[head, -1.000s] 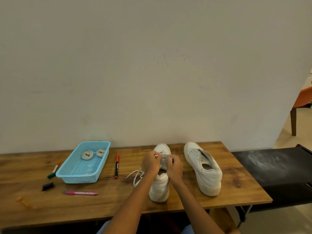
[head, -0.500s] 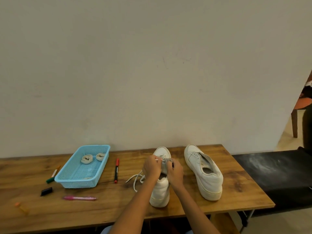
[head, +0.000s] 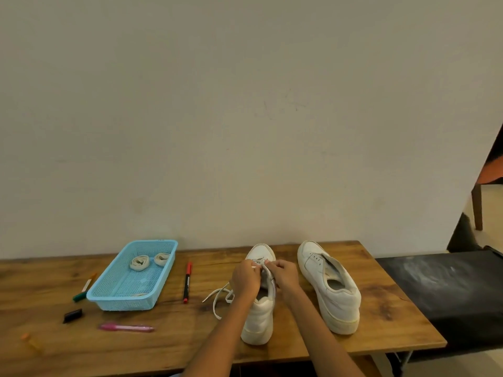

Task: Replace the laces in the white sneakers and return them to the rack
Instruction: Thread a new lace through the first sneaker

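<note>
**Both hands at the laces of the near sneaker**

Two white leather-look sneakers stand on a wooden desk (head: 381, 317) with a knotty, warm-brown grain, toes pointing at the far wall. The left sneaker (head: 258, 319), smooth and rounded with a thick pale sole, sits under the person's hands. The left hand (head: 245, 277) and right hand (head: 284, 276) meet over its eyelets, fingers curled and pinching the flat white lace (head: 217, 297); its loose ends trail in loops onto the wood to the left of the shoe. The right sneaker (head: 329, 287) stands just beside it, apart from the hands, its tongue slack and its eyelets bare.

Further left lies a red-and-black marker (head: 187, 281), then a rectangular light-blue plastic mesh basket (head: 114, 297). In its far end sit two rolled-up cream laces (head: 139, 262), coiled flat.

Left of the basket lies a green-tipped marker (head: 83, 288). Nearer lie a small black block (head: 72, 315), a translucent pink pen (head: 126, 328) and a blurred orange piece (head: 30, 340) that I cannot identify.

To the right of the desk is a dark, dusty black surface (head: 449, 289), and beyond it a wooden chair leg (head: 477, 208).
</note>
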The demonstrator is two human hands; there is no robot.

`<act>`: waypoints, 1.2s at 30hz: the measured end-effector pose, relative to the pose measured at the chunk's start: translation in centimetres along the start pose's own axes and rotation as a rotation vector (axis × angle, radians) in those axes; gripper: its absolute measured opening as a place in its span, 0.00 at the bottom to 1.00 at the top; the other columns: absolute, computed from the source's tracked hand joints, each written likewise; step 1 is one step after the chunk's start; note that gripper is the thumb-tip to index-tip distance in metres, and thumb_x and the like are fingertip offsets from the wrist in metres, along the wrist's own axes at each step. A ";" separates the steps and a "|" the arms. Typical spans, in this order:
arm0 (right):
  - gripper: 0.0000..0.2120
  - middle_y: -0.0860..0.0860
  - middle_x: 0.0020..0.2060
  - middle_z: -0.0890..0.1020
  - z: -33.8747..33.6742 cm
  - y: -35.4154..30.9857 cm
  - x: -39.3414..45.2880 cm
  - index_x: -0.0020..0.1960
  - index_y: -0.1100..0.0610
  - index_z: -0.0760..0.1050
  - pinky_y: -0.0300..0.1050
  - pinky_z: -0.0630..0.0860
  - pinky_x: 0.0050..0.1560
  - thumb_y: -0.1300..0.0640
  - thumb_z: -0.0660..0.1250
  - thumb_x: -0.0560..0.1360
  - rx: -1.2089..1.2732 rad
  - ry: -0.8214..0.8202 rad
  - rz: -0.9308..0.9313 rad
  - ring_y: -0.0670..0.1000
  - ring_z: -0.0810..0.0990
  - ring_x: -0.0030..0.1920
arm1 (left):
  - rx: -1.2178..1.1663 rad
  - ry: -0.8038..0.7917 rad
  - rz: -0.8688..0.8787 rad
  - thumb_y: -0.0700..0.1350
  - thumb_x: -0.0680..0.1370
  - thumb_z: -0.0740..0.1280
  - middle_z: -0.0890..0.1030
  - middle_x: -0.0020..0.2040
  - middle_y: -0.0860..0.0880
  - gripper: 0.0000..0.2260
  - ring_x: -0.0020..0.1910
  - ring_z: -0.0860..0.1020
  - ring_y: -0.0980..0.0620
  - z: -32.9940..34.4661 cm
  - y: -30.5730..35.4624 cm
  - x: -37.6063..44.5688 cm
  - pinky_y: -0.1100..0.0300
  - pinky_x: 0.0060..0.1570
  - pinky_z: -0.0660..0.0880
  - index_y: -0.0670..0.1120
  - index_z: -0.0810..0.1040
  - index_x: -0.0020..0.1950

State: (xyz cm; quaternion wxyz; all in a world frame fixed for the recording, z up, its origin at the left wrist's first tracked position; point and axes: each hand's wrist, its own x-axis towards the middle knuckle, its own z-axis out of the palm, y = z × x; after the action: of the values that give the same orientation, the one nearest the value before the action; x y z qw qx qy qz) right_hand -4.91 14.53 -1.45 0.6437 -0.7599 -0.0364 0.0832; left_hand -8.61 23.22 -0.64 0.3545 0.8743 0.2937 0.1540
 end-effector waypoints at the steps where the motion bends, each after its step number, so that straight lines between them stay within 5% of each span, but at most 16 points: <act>1: 0.11 0.52 0.30 0.78 -0.1 -0.3 0.2 0.35 0.60 0.77 0.39 0.76 0.36 0.59 0.66 0.76 -0.028 -0.020 0.033 0.48 0.76 0.34 | -0.032 0.026 0.004 0.48 0.79 0.62 0.82 0.51 0.48 0.09 0.50 0.78 0.49 -0.1 0.0 0.0 0.60 0.45 0.73 0.45 0.80 0.53; 4: 0.16 0.54 0.30 0.73 -0.9 -3.0 1.0 0.35 0.61 0.70 0.39 0.69 0.33 0.60 0.57 0.80 0.119 0.070 0.056 0.49 0.71 0.32 | -0.119 0.118 0.012 0.49 0.77 0.67 0.78 0.55 0.50 0.11 0.56 0.75 0.49 -0.4 -0.4 -0.2 0.55 0.52 0.70 0.46 0.75 0.56; 6: 0.15 0.57 0.33 0.75 -2.1 -5.4 1.2 0.41 0.63 0.69 0.40 0.73 0.29 0.59 0.50 0.83 0.522 0.186 0.091 0.51 0.74 0.31 | -0.141 0.142 0.001 0.50 0.77 0.67 0.77 0.57 0.50 0.13 0.59 0.73 0.49 -0.5 -0.4 -0.3 0.52 0.56 0.68 0.46 0.74 0.58; 8: 0.11 0.55 0.35 0.75 -3.3 -6.9 1.6 0.48 0.62 0.67 0.36 0.69 0.22 0.57 0.49 0.83 0.613 0.196 0.077 0.50 0.72 0.28 | -0.134 0.137 -0.014 0.51 0.77 0.66 0.77 0.58 0.50 0.14 0.60 0.72 0.49 -0.5 -0.3 -0.4 0.52 0.57 0.67 0.46 0.74 0.59; 11: 0.11 0.54 0.39 0.79 -3.3 -7.4 1.4 0.52 0.61 0.71 0.38 0.68 0.29 0.54 0.57 0.80 -0.054 0.065 -0.099 0.49 0.71 0.31 | -0.116 0.129 -0.025 0.51 0.77 0.66 0.76 0.58 0.50 0.13 0.60 0.72 0.49 -0.5 -0.2 -0.4 0.51 0.58 0.67 0.47 0.74 0.59; 14: 0.22 0.56 0.46 0.82 -1.8 -4.7 0.5 0.51 0.63 0.77 0.41 0.68 0.41 0.44 0.58 0.79 -0.914 -0.098 -0.192 0.51 0.74 0.40 | -0.117 0.129 -0.034 0.51 0.78 0.65 0.76 0.57 0.49 0.11 0.60 0.72 0.49 -0.5 -0.4 -0.5 0.51 0.58 0.67 0.47 0.74 0.57; 16: 0.23 0.53 0.44 0.81 -0.8 -2.9 -0.1 0.51 0.61 0.77 0.39 0.69 0.41 0.43 0.55 0.80 -1.023 -0.097 -0.152 0.50 0.76 0.40 | -0.123 0.133 -0.039 0.51 0.77 0.65 0.77 0.57 0.49 0.11 0.59 0.72 0.48 -0.5 -0.3 -0.5 0.51 0.58 0.68 0.47 0.74 0.56; 18: 0.18 0.50 0.34 0.76 -0.6 -2.8 -0.2 0.43 0.59 0.74 0.40 0.70 0.37 0.46 0.57 0.80 -0.858 -0.044 -0.149 0.46 0.72 0.32 | -0.127 0.135 -0.031 0.51 0.78 0.65 0.77 0.56 0.49 0.10 0.59 0.72 0.48 -0.4 -0.3 -0.5 0.51 0.58 0.69 0.47 0.74 0.55; 20: 0.16 0.51 0.29 0.73 -1.3 -4.4 -0.1 0.36 0.60 0.70 0.48 0.73 0.39 0.52 0.59 0.79 -0.322 0.139 -0.109 0.48 0.72 0.31 | -0.113 0.138 -0.025 0.51 0.78 0.65 0.77 0.57 0.49 0.11 0.59 0.72 0.49 -0.5 -0.3 -0.6 0.51 0.57 0.69 0.47 0.74 0.56; 23: 0.14 0.51 0.32 0.72 -4.4 -8.2 0.2 0.40 0.60 0.68 0.43 0.69 0.35 0.53 0.56 0.81 0.444 0.733 -0.118 0.49 0.70 0.33 | -0.105 0.148 -0.032 0.51 0.78 0.65 0.76 0.57 0.49 0.11 0.59 0.72 0.49 -0.6 -0.4 -0.6 0.52 0.57 0.68 0.47 0.74 0.56; 26: 0.12 0.51 0.36 0.74 -6.7 -10.2 0.4 0.44 0.60 0.68 0.40 0.68 0.34 0.53 0.56 0.81 0.489 0.875 -0.214 0.48 0.72 0.35 | -0.109 0.147 -0.047 0.50 0.78 0.65 0.76 0.56 0.48 0.10 0.59 0.72 0.48 -0.6 -0.2 -0.4 0.51 0.57 0.68 0.47 0.74 0.55; 29: 0.06 0.51 0.35 0.74 -5.8 -8.5 0.0 0.41 0.60 0.71 0.42 0.69 0.34 0.61 0.61 0.76 0.089 0.743 -0.341 0.50 0.71 0.36 | -0.107 0.149 -0.075 0.48 0.79 0.62 0.77 0.55 0.48 0.07 0.58 0.73 0.47 -0.5 -0.3 -0.3 0.51 0.57 0.69 0.47 0.75 0.54; 31: 0.03 0.51 0.32 0.74 -4.6 -6.4 -0.3 0.44 0.59 0.69 0.42 0.69 0.33 0.63 0.64 0.74 -0.058 0.492 -0.375 0.51 0.72 0.33 | -0.117 0.162 -0.089 0.44 0.80 0.59 0.78 0.55 0.48 0.06 0.57 0.73 0.47 -0.5 -0.1 -0.3 0.51 0.55 0.70 0.46 0.76 0.52; 34: 0.11 0.52 0.39 0.79 -2.5 -3.7 0.0 0.54 0.55 0.67 0.44 0.70 0.41 0.52 0.64 0.77 -0.487 0.049 -0.288 0.51 0.76 0.39 | -0.118 0.164 -0.116 0.40 0.80 0.55 0.78 0.55 0.47 0.10 0.56 0.73 0.46 -0.7 0.0 -0.4 0.51 0.54 0.71 0.45 0.76 0.53; 36: 0.14 0.52 0.41 0.78 -1.5 -2.6 0.0 0.48 0.56 0.72 0.43 0.69 0.41 0.45 0.59 0.79 -0.827 -0.139 -0.203 0.49 0.74 0.39 | -0.130 0.154 -0.138 0.40 0.81 0.55 0.78 0.55 0.46 0.10 0.57 0.74 0.46 -0.7 -0.1 -0.3 0.49 0.55 0.72 0.45 0.76 0.54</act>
State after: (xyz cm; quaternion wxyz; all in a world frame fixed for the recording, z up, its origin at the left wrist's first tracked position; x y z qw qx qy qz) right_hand -4.51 13.54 1.38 0.2860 -0.9390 -0.1844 0.0489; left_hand -9.21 23.47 -0.26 0.3966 0.8127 0.3691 0.2146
